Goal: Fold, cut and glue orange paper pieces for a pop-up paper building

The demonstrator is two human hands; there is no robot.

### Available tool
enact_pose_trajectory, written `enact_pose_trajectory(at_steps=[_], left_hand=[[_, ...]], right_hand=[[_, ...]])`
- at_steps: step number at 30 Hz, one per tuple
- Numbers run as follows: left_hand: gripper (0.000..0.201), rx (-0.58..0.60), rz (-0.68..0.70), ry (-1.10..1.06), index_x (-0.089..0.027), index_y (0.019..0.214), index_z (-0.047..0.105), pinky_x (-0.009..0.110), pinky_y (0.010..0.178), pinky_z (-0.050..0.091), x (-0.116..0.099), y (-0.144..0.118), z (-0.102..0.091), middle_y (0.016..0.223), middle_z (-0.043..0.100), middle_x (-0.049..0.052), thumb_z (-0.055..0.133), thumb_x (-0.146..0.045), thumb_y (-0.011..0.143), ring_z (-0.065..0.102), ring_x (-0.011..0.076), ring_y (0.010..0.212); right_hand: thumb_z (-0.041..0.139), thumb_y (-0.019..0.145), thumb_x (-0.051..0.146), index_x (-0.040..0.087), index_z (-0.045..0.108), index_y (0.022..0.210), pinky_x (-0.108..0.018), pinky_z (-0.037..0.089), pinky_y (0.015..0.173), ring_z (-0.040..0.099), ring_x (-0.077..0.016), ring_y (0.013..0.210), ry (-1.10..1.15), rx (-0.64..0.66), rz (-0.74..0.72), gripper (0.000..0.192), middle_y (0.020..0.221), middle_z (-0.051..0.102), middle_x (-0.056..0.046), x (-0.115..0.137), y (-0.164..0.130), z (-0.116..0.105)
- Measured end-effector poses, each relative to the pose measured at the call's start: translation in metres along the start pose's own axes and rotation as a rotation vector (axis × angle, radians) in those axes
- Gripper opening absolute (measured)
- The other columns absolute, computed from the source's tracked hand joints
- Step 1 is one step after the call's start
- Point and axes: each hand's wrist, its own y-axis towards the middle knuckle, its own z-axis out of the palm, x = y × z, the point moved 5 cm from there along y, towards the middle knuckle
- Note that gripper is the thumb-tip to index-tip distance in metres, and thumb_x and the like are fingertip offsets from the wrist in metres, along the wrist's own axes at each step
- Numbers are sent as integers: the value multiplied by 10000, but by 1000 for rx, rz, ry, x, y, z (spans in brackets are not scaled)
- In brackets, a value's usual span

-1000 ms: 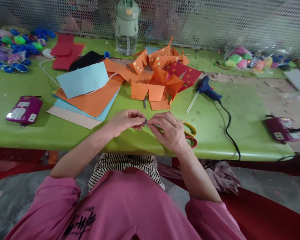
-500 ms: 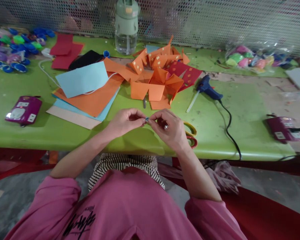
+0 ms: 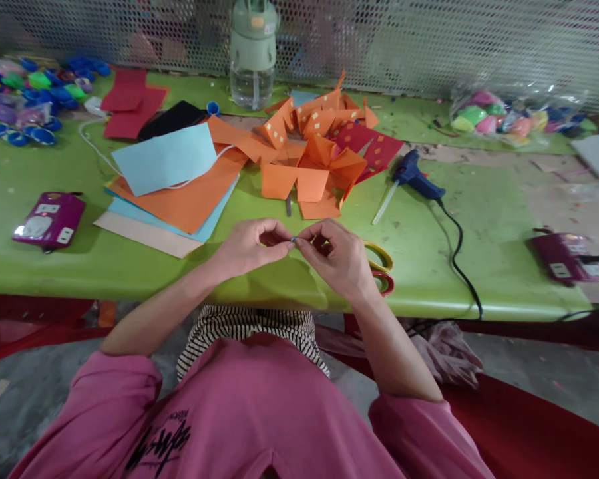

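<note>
Currently, the left hand (image 3: 247, 247) and right hand (image 3: 340, 258) meet fingertip to fingertip, pinching a tiny blue piece (image 3: 293, 239) at lower centre, above the green table (image 3: 479, 219). Since half a second ago, the grip barely shifts, indicating fine adjustment continues. Scissors (image 3: 382, 266) lie beside the right hand.

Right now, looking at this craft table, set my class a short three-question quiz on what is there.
1. True or false: the glue gun lies left of the scissors.
2. What do the left hand and right hand pinch between them?
3. Which stands at the table's far edge: A water bottle, B kettle, C vase?

Key: 1 false; 2 a tiny blue piece, too small to identify; 3 A.
</note>
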Motion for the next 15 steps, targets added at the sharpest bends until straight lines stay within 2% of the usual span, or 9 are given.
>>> enact_pose_trajectory(at_steps=[9,15], left_hand=[[185,1,-60,-215,-144,863,679,240,734,534,14,6,5,785,734,28,704,-307,780,682,115,747],[194,-15,-17,-146,-147,890,691,231,727,536,9,4,4,813,750,31,693,-322,808,699,122,763]], right_hand=[[676,898,290,176,689,892,-229,423,525,541,-76,609,21,-50,-20,114,838,674,-16,1,-5,-2],[676,880,254,182,674,831,-227,410,516,505,-66,559,-25,-81,-4,87,799,667,3,3,-7,-3]])
